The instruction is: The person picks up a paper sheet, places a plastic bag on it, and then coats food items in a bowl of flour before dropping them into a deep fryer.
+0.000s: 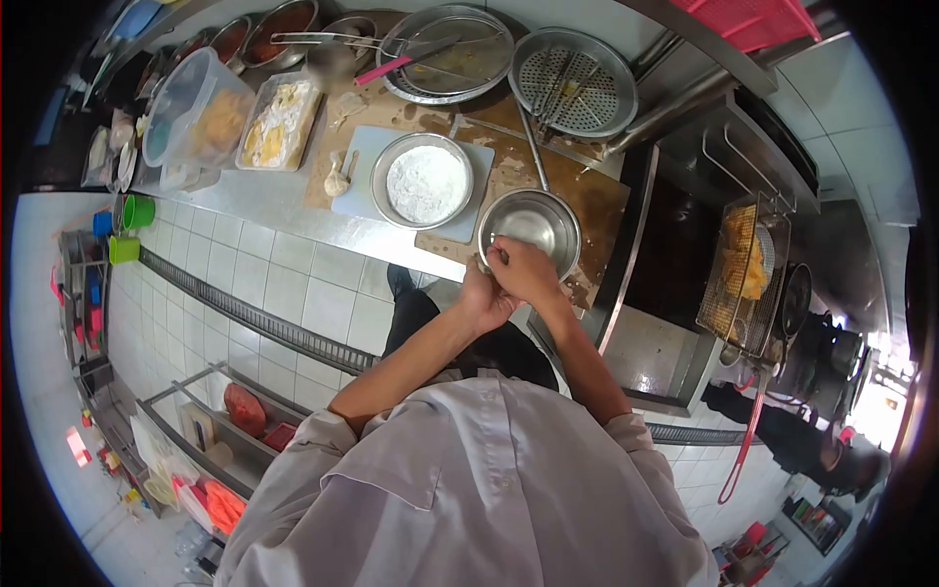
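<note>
My right hand (530, 266) is over the near part of a metal saucepan (559, 217), its fingers curled in a pinch at the pan's near left side. Just below and left of it, my left hand (483, 298) is closed close to the rim. The two hands overlap, so whatever is between their fingers is hidden. Inside, the pan looks shiny, and its long handle (533, 147) points away from me. To its left, a metal bowl (380, 196) of white powder (427, 184) stands on a pale cutting board (479, 196).
Beside the board lies a garlic bulb (336, 181). Farther left are a tray of floured pieces (279, 127) and a clear plastic tub (176, 108). Steel strainers (572, 78) and a pink-handled knife (386, 68) sit behind. At right hangs a fry basket (743, 264); another person (807, 445) stands beyond.
</note>
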`<action>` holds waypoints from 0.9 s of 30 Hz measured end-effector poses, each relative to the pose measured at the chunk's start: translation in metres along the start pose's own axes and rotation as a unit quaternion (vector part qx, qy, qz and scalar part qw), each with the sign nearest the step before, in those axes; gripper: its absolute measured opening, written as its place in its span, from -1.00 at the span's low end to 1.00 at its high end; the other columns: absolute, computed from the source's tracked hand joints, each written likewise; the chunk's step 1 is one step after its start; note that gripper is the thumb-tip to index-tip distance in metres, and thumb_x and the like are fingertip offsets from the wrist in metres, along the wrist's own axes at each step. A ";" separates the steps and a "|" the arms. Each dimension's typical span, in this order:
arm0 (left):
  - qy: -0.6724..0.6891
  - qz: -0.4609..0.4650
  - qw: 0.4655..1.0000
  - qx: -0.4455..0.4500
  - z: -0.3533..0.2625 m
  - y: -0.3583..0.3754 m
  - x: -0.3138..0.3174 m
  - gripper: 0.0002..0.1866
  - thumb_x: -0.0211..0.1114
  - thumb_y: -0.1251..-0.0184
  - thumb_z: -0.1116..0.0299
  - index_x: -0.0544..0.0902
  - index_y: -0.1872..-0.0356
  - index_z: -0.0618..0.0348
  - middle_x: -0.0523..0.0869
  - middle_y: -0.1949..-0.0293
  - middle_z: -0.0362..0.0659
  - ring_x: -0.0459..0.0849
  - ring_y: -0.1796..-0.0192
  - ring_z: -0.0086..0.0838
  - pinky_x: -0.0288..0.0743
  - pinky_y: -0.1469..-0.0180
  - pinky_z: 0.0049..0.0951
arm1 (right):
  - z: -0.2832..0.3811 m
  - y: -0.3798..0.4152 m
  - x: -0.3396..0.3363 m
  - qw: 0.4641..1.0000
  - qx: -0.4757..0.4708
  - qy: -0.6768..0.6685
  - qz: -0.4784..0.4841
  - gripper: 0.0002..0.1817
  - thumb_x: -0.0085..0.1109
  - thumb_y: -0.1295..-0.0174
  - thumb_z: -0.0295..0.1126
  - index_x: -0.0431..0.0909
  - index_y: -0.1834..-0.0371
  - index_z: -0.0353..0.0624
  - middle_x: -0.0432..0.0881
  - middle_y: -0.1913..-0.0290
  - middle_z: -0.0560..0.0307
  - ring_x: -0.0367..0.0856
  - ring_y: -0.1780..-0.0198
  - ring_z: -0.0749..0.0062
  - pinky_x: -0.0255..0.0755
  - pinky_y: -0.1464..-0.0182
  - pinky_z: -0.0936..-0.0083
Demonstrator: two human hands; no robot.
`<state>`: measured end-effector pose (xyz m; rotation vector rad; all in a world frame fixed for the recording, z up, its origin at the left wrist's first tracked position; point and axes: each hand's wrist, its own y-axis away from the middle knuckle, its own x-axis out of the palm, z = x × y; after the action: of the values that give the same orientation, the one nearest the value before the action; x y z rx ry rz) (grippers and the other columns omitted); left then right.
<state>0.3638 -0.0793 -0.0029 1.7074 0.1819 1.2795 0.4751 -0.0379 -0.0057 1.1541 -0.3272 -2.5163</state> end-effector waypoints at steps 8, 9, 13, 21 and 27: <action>0.030 0.142 0.989 0.016 -0.001 -0.047 -0.036 -0.59 -0.15 -0.77 0.04 0.58 -0.16 0.05 0.71 -0.11 -0.11 0.70 -0.16 -0.26 0.62 -0.26 -0.11 | 0.013 0.012 -0.001 0.992 -0.025 -0.109 -0.052 -0.77 0.28 -0.35 -0.18 0.73 0.08 -0.05 0.79 0.17 -0.13 0.76 0.09 -0.22 0.62 0.03 0.05; 0.046 0.175 0.983 0.027 0.002 -0.038 -0.028 -0.65 -0.08 -0.74 0.09 0.60 -0.08 0.08 0.72 -0.02 -0.10 0.70 -0.06 -0.25 0.63 -0.17 -0.11 | 0.014 0.012 -0.002 0.992 -0.019 -0.118 -0.050 -0.76 0.28 -0.35 -0.18 0.73 0.08 -0.05 0.79 0.18 -0.13 0.76 0.09 -0.22 0.62 0.04 0.06; 0.059 0.116 0.990 0.049 0.002 -0.016 0.006 -0.72 0.03 -0.68 0.20 0.63 0.16 0.10 0.75 0.16 -0.08 0.70 0.12 -0.18 0.64 -0.02 -0.02 | 0.019 0.014 -0.010 0.987 -0.006 -0.149 -0.059 -0.75 0.28 -0.36 -0.16 0.74 0.08 -0.07 0.79 0.18 -0.14 0.76 0.09 -0.21 0.62 0.04 0.06; 0.119 0.244 0.957 -0.101 -0.021 -0.037 -0.018 -0.56 -0.22 -0.71 0.13 0.52 -0.21 0.19 0.65 -0.20 0.10 0.62 -0.24 0.04 0.52 -0.37 0.12 | 0.018 0.011 -0.007 0.979 0.009 -0.181 -0.091 -0.73 0.27 -0.39 -0.12 0.75 0.09 -0.06 0.79 0.17 -0.13 0.75 0.11 -0.23 0.61 0.05 0.02; -0.034 -0.012 0.999 -0.017 -0.021 0.003 0.029 -0.67 -0.11 -0.72 0.17 0.59 -0.02 0.13 0.70 -0.07 0.03 0.68 -0.11 -0.06 0.59 -0.25 0.04 | 0.023 0.017 -0.005 0.974 0.007 -0.204 -0.103 -0.74 0.27 -0.40 -0.14 0.74 0.10 -0.08 0.78 0.21 -0.15 0.75 0.15 -0.22 0.60 0.10 0.05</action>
<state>0.3587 -0.0507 0.0181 1.7118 0.1382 1.1994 0.4645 -0.0497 0.0182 0.6959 -0.3402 -2.9345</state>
